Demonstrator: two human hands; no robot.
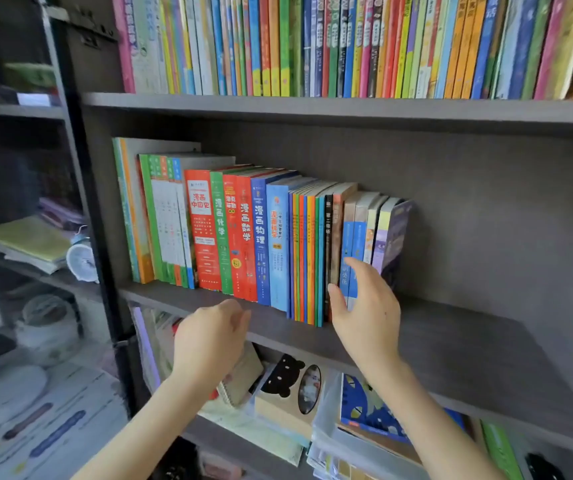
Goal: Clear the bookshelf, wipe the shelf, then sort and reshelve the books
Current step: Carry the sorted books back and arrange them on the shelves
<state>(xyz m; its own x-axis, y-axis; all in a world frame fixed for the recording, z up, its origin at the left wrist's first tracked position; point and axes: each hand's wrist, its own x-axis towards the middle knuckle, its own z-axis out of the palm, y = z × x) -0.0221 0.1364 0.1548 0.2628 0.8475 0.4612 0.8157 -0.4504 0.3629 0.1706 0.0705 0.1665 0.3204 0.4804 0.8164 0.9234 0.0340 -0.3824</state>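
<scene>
- Grey wood-grain shelf [451,327] carries the task's books [243,230] only on its left half. They stand upright and packed together from the left wall, tallest at the wall and shortest at the open end, so each props its neighbour.
- Its right half is bare board, which suggests either that clearing has started from that side or that reshelving is filling in from the left. I cannot tell which.
- Last in the row, the small paperbacks [375,223] lean slightly, having nothing on their right to hold them.
- Against those spines lies the right hand [364,306]. Its fingers [361,268] are spread and fairly straight, with the thumb set apart on a dark spine to the left. It braces or squares the group and does not clamp any one book.
- Below the shelf's front edge hovers the left hand [209,337], loosely curled and holding nothing, probably ready to take or steady books.
- Overhead, the upper row [347,46] is full and untouched.
</scene>
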